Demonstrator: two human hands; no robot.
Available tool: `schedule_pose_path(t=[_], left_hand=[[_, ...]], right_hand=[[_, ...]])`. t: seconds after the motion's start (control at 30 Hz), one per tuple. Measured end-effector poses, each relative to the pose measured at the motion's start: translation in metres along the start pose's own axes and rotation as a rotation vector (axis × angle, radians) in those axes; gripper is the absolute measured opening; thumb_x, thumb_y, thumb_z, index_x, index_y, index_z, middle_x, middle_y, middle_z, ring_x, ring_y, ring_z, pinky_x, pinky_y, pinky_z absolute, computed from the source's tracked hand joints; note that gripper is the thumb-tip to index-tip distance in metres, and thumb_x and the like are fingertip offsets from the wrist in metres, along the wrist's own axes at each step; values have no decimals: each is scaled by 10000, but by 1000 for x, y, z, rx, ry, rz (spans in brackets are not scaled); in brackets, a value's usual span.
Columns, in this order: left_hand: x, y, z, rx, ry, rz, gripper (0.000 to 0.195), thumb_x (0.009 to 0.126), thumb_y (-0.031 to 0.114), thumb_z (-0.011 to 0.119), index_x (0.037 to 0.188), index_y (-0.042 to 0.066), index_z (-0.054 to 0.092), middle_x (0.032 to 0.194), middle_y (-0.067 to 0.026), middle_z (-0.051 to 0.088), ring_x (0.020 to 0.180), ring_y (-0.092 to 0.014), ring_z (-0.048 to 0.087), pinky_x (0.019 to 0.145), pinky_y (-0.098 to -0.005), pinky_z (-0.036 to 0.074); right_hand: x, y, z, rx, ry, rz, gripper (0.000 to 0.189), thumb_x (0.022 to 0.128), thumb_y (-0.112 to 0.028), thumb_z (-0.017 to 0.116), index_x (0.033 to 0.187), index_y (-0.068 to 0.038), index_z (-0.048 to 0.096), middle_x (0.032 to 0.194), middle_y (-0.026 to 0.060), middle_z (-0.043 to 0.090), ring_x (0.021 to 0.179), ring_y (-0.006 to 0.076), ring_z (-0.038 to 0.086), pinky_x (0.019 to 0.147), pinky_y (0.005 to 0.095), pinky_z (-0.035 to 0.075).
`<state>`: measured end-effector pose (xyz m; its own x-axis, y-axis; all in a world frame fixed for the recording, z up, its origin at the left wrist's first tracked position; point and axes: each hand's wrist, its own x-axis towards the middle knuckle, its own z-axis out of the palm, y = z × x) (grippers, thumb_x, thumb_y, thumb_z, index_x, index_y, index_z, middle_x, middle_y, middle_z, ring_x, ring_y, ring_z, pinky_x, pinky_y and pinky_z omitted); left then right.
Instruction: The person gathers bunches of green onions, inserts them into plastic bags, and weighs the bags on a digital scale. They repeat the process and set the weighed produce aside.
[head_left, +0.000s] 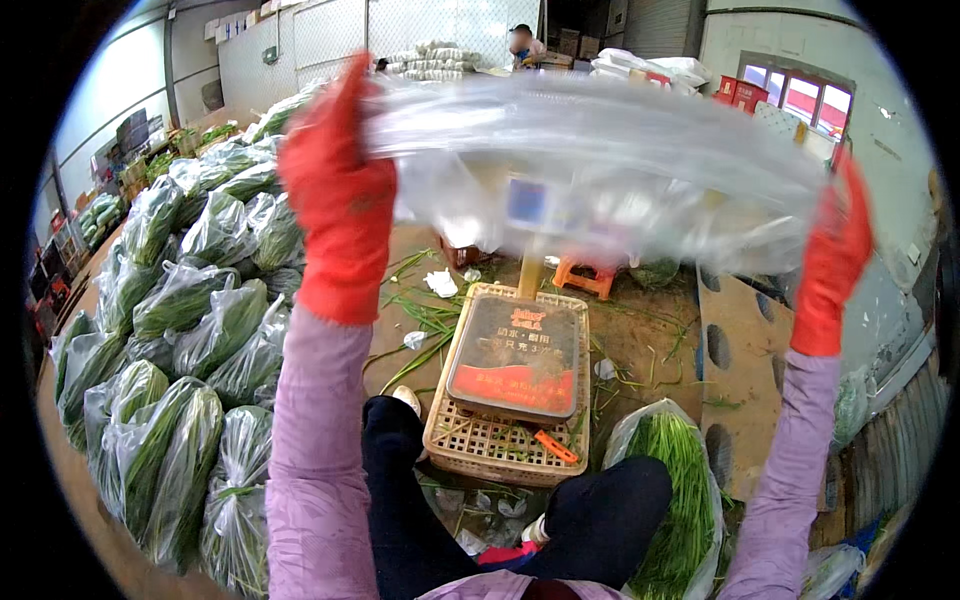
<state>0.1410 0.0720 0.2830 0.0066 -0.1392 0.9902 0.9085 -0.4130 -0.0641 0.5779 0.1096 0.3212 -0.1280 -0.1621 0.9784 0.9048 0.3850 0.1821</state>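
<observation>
Both hands are raised in orange-red rubber gloves, stretching a clear plastic bag (600, 127) wide between them. It is blurred, and a scale's post and display show through it. My left hand (337, 180) grips one end of the bag. The other end is held by my right hand (836, 247). Below the bag, a platform scale (517, 352) with a dark and red printed top rests on an upturned cream plastic crate (502, 461). An orange utility knife (556, 447) lies on the crate's front part. Beside my right knee is an open bag of green stalks (671, 487).
Bagged green vegetables (195, 300) are heaped along the left. Behind the scale stands an orange plastic stool (585, 279). Loose green stalks (424, 330) and plastic scraps litter the floor. A perforated brown board (742, 390) lies at right. A person (525, 46) is in the background.
</observation>
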Motion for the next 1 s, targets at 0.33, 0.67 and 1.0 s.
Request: schedule_pose_path(t=[0.33, 0.67, 1.0], left_hand=[[-238, -25, -13, -110, -702, -581, 381, 702, 9, 575, 1056, 135, 635, 986, -134, 636, 913, -316, 599, 804, -399, 472], [-188, -46, 57, 526, -820, -469, 647, 716, 233, 702, 1292, 163, 417, 904, -116, 596, 774, -305, 612, 602, -435, 491], [-280, -57, 123, 471, -1301, -363, 1087, 632, 380, 786, 1468, 223, 110, 994, -131, 577, 826, -287, 597, 674, -415, 482]], right_hand=[[-189, -26, 31, 774, -1102, 991, 248, 823, -39, 551, 1035, -91, 670, 945, 30, 668, 879, 134, 609, 774, 279, 484], [-183, -27, 92, 332, -1064, 790, 295, 771, -281, 710, 970, -66, 671, 863, 151, 669, 754, 256, 646, 686, 329, 490], [-283, -17, 119, 124, -1431, 944, 604, 703, -362, 744, 1198, -81, 543, 1087, 176, 614, 989, 293, 612, 865, 385, 469]])
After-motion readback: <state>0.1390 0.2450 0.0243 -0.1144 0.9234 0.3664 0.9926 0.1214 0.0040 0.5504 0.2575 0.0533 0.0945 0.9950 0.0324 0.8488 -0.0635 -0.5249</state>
